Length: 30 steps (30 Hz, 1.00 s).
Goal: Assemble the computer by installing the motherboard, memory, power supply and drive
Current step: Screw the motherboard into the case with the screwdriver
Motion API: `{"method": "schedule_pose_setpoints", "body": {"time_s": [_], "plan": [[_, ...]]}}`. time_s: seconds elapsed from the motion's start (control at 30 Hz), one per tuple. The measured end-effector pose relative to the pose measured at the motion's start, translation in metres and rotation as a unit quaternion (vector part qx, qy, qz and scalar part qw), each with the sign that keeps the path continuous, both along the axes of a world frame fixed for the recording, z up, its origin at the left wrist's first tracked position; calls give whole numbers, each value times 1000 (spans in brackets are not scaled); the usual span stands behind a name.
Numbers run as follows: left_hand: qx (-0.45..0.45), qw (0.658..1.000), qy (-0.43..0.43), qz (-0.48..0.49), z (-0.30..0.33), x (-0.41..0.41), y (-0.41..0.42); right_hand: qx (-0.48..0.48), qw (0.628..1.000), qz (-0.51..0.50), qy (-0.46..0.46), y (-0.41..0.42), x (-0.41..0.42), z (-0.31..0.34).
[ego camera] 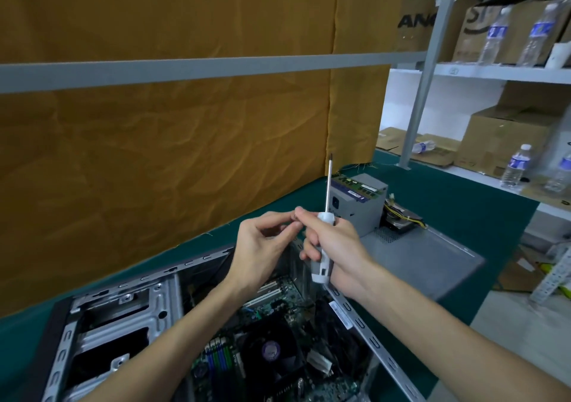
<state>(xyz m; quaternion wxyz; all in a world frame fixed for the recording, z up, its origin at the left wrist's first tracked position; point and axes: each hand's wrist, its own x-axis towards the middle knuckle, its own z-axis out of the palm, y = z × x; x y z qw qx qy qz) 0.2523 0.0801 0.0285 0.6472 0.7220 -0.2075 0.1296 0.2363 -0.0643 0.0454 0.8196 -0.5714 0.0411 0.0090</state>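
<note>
The open grey computer case [123, 302] lies on the green table, with the motherboard [278, 349] and its black fan inside. Above the case, my right hand [333, 241] grips a white-handled screwdriver [323, 253], shaft pointing up. My left hand [262, 244] meets it, fingertips pinching something small near the right fingertips; it looks like a screw. A grey power supply [358, 207] stands on the case's side panel [426, 265], with memory sticks [355, 185] lying on top. A drive [401, 219] with yellow cables sits just behind it.
An orange cloth wall [170, 142] with a grey bar runs along the back of the table. To the right stand white shelves [500, 71] with cardboard boxes and water bottles. The green mat [463, 204] stretches right of the panel.
</note>
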Motion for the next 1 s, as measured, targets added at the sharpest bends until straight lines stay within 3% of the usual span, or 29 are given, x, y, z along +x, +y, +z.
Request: {"method": "schedule_pose_setpoints", "body": {"time_s": [0.13, 0.33, 0.43, 0.53, 0.6, 0.67, 0.7, 0.73, 0.77, 0.8, 0.83, 0.87, 0.9, 1.0], "plan": [[-27, 999, -24, 17, 14, -15, 13, 34, 998, -12, 51, 13, -21, 12], [90, 993, -76, -29, 32, -27, 37, 122, 984, 40, 120, 26, -44, 18], [109, 988, -107, -10, 28, -34, 40, 150, 977, 50, 141, 31, -52, 21], [180, 964, -194, 37, 20, -37, 45, 163, 973, 89, 137, 29, -60, 22], [207, 954, -213, 44, 14, -35, 50, 109, 982, 103, 112, 23, -65, 20], [230, 954, -187, 42, 7, -28, 54, -90, 994, 50, 47, 15, -68, 16], [246, 955, -159, 46, 3, -23, 56, -240, 971, 10, 2, 10, -71, 15], [264, 955, -127, 50, -2, -17, 59, -410, 911, -33, -41, 4, -74, 13], [283, 953, -92, 53, -6, -10, 62, -569, 817, -61, -70, -1, -76, 13], [302, 950, -58, 57, -10, -3, 66, -685, 721, -67, -78, -5, -79, 11], [327, 943, -29, 62, -14, 3, 70, -754, 649, -68, -77, -7, -81, 8], [356, 932, -10, 68, -17, 8, 74, -792, 602, -68, -78, -8, -84, 2], [386, 920, 1, 74, -20, 11, 78, -812, 576, -60, -73, -9, -85, -4], [411, 909, 11, 74, -27, 16, 84, -836, 547, -23, -40, -8, -89, -18]]}}
